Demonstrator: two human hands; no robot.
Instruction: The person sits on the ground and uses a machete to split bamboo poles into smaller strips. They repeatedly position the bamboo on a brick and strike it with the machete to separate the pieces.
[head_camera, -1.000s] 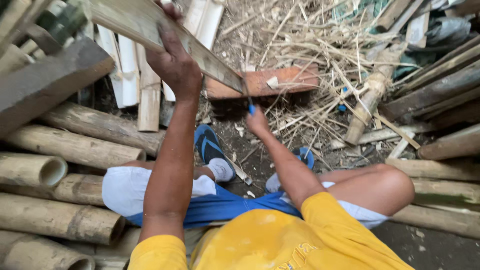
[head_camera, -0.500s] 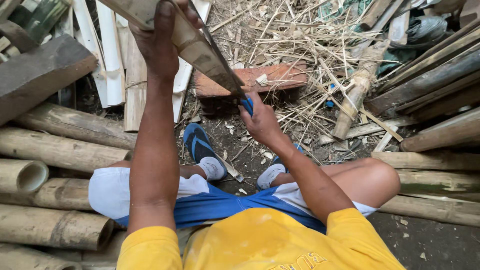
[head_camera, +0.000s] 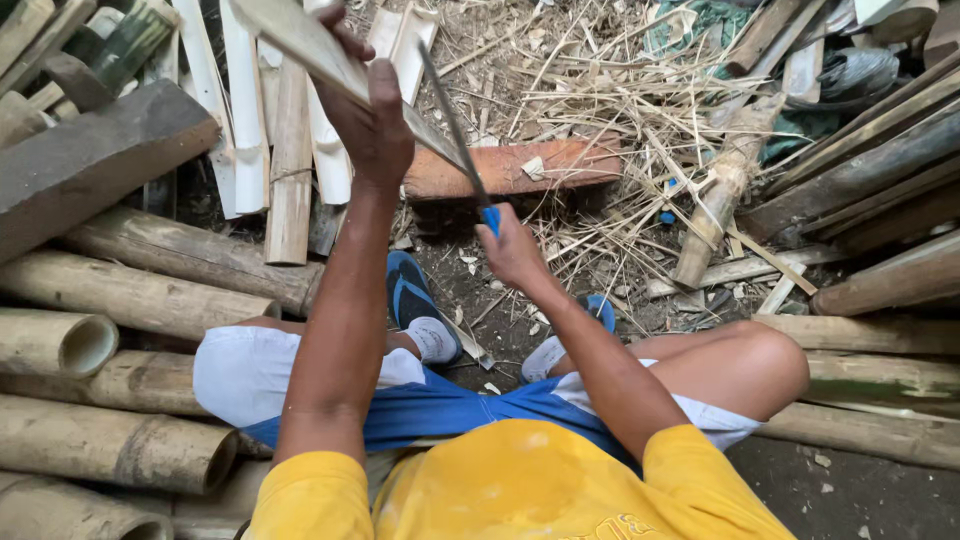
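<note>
left hand (head_camera: 372, 120) clamped on bamboo slat (head_camera: 300, 40), upper left, lifted higher than a second ago | right hand (head_camera: 510, 250) closed on blue-handled blade (head_camera: 455, 125), now steeper, edge against slat | paring stroke under way over brick (head_camera: 540, 165)

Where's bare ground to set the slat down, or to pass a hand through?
Bare dirt lies between the brick and the blue sandals, below the right hand, with small chips scattered on it. More bare ground sits at the lower right, beyond the right knee. Crowded: bamboo poles at left, split slats by the left hand, straw litter ahead.
</note>
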